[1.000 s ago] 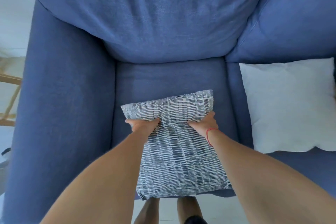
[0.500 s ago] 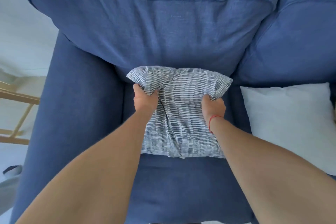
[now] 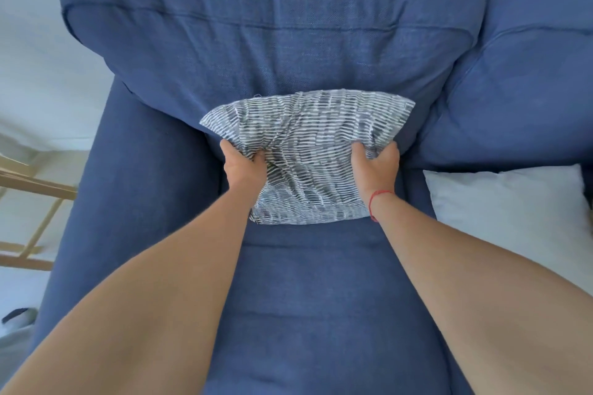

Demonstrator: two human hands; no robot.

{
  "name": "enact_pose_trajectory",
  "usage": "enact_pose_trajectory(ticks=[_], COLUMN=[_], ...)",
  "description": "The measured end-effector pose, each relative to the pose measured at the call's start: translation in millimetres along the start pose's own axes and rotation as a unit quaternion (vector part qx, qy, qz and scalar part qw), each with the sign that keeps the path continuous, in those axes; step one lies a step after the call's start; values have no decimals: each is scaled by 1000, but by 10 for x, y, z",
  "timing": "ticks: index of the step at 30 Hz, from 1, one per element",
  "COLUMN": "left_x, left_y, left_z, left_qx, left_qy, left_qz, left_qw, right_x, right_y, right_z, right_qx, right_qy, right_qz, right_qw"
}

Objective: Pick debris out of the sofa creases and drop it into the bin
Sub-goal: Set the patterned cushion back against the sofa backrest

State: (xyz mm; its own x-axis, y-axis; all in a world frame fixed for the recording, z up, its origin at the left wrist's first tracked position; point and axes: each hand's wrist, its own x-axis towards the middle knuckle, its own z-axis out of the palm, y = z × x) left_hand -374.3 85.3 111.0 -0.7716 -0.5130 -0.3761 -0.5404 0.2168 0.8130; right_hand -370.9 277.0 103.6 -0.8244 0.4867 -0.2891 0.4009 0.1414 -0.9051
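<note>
A grey-and-white striped cushion [image 3: 308, 151] leans against the back cushion [image 3: 272, 42] of a blue sofa, its lower edge on the seat [image 3: 321, 298]. My left hand [image 3: 242, 167] grips the cushion's left side and my right hand [image 3: 377, 167], with a red thread on the wrist, grips its right side. The cushion covers the crease between seat and back. No debris and no bin can be seen.
The sofa's left armrest [image 3: 134, 186] runs down the left. A white pillow [image 3: 513, 218] lies on the adjoining seat at right, below a second back cushion [image 3: 529, 74]. A wooden frame [image 3: 29, 215] stands on the floor at far left.
Both hands have carried the striped cushion from the front edge of the seat back and up against the sofa's back cushion. My view has moved closer to the sofa.
</note>
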Motion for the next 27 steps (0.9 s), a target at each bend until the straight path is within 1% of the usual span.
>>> enact_pose_trajectory(ticks=[2,4,8,11,14,16,18,20,22,24,27], left_x=[30,65,88,42,52,62,67,57,11,-68,-99], left_y=[40,71,101,141,167,180,161,118,94,109,228], left_z=[-22,-42,-47,-6,32,31,-10,-63,-116,-170,-313], left_qx=[7,27,55,55,54,48,42,47,52,67,98], left_qy=[19,26,26,22,24,14,-2,-28,-60,-86,-109], left_qz=[1,22,72,111,171,187,155,94,60,47,4], left_qw=[1000,999,996,992,984,981,987,994,995,993,989], right_x=[-3,26,136,185,140,116,144,209,269,253,122], right_y=[-86,-187,-379,-380,-274,-218,-180,-134,-144,-202,-335], right_z=[22,53,54,19,20,22,32,50,61,73,122], right_qx=[-7,4,39,40,47,44,24,-24,-57,-73,-117], right_qy=[-4,11,52,53,57,70,55,4,-36,-39,-34], right_qz=[-37,-57,-43,-37,-35,-31,-30,-14,47,103,137], right_qw=[999,998,997,997,997,996,998,1000,997,991,983])
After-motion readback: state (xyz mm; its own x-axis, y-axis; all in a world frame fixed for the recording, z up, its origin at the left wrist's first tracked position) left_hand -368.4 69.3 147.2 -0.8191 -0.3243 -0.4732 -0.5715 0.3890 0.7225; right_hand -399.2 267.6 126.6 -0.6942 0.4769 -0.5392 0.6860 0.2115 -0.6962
